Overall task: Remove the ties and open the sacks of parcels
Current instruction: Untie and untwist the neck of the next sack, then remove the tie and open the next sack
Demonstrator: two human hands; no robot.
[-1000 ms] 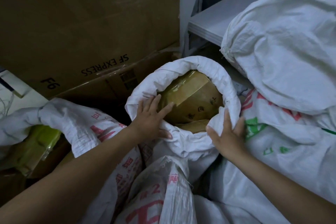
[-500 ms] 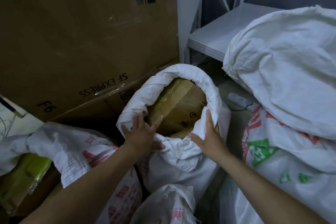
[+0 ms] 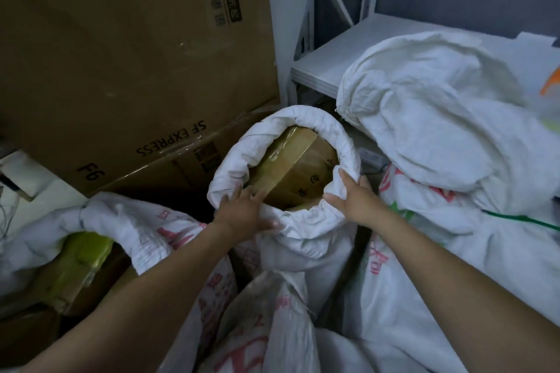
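Left hand (image 3: 242, 213) gripping rolled rim of open sack (image 3: 306, 247), fingers inside, thumb outside; right hand (image 3: 356, 198) clutching opposite side. Likely spreading mouth, exposing taped parcel (image 3: 292, 169).

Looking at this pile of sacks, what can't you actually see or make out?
Head view, all of it:
Open sack: anything below the taped box, hidden by its rolled rim.
Closed sack: contents, under cloth; any tie at its neck, too small.
Yellow-green parcel: mostly covered by sack cloth.
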